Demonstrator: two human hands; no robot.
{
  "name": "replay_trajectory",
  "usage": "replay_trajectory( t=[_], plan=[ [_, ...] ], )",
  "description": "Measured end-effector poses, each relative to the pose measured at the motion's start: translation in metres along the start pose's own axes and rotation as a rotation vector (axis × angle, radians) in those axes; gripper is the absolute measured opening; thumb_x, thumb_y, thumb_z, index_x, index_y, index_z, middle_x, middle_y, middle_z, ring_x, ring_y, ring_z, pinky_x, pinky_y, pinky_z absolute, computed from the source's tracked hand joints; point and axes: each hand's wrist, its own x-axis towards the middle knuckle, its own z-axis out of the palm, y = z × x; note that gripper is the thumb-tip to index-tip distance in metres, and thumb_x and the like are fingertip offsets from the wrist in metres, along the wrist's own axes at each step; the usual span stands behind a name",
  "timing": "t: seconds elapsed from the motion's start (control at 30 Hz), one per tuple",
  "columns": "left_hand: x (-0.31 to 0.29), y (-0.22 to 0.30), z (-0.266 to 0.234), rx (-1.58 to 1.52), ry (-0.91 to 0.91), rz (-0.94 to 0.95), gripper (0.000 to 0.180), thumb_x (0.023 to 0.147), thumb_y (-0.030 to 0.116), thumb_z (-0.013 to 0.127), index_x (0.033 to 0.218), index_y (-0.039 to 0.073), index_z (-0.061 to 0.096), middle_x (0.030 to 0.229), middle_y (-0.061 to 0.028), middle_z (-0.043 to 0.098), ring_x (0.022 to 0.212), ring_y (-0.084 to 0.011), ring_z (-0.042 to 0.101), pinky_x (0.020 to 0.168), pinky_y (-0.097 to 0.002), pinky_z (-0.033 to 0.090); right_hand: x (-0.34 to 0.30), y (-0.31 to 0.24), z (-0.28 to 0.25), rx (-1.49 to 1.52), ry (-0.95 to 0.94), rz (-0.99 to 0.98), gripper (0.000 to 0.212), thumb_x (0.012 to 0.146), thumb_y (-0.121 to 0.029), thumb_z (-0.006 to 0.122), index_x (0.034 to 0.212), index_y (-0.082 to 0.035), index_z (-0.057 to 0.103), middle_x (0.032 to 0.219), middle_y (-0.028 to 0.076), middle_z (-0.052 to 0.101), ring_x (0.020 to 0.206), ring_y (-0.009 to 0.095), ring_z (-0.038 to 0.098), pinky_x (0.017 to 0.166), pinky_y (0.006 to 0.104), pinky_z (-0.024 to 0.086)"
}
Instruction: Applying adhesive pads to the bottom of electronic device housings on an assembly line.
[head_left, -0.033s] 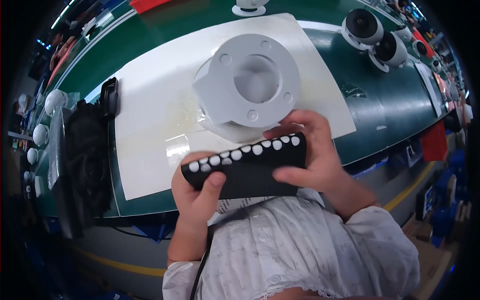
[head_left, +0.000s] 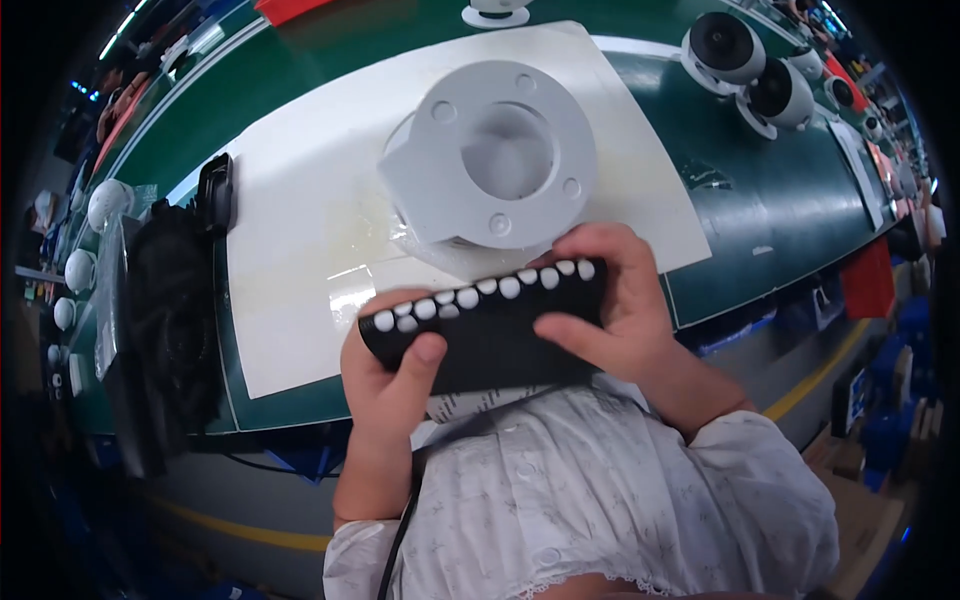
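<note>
A black sheet [head_left: 490,355], bent over along its far edge, is held in front of my body. Rows of white round pads [head_left: 468,298] line that bend. My left hand [head_left: 392,375] grips its left end, thumb on the near face and fingers mostly hidden behind. At the right end, my right hand [head_left: 625,300] has its thumb on the near face and its fingers over the far edge. Just beyond the sheet stands a white ring-shaped housing [head_left: 435,190] with a round opening and several small round recesses on its rim.
A white board [head_left: 290,220] lies under the housing on the green table [head_left: 780,200]. Black fabric [head_left: 175,310] and a black plastic part [head_left: 217,192] lie at left. White cameras with black fronts [head_left: 722,50] stand at the far right; a red bin [head_left: 868,278] is beside the table.
Both hands and the black sheet sit very slightly further left in the picture; the housing and table have shifted slightly too. The grip looks the same.
</note>
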Motion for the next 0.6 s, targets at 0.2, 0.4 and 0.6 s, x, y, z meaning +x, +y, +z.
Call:
replay_trajectory(
  t=[0.2, 0.4, 0.6],
  plan=[
    [-0.003, 0.005, -0.001, -0.093, -0.012, -0.145, 0.029, 0.069, 0.0, 0.068, 0.094, -0.002, 0.054, 0.081, -0.0045, 0.058, 0.072, -0.0096, 0.054, 0.064, -0.021, 0.044, 0.003, -0.009, -0.006, -0.171, -0.033, 0.003, 0.043, 0.067, 0.006, 0.067, 0.103, -0.002, 0.045, 0.086, 0.006, 0.051, 0.081, 0.013, 0.052, 0.072, 0.0229, 0.041],
    [-0.006, 0.003, 0.0, -0.05, 0.04, -0.093, 0.014, 0.07, -0.001, 0.067, 0.083, -0.002, 0.06, 0.074, -0.0016, 0.059, 0.065, -0.0056, 0.049, 0.058, -0.0179, 0.039, 0.0, -0.011, -0.006, 0.083, -0.019, 0.435, 0.027, 0.073, -0.002, 0.065, 0.098, -0.004, 0.054, 0.09, 0.006, 0.057, 0.079, 0.012, 0.055, 0.07, 0.0237, 0.044],
    [-0.008, -0.001, -0.002, 0.053, 0.006, -0.01, 0.01, 0.071, 0.0, 0.067, 0.077, -0.003, 0.059, 0.067, 0.0012, 0.053, 0.057, -0.0037, 0.043, 0.05, -0.0169, 0.033, 0.004, -0.003, -0.018, -0.564, -0.008, -0.266, 0.02, 0.067, -0.003, 0.067, 0.084, -0.005, 0.058, 0.105, 0.01, 0.055, 0.1, 0.026, 0.052, 0.082, 0.0332, 0.042]
  ],
)
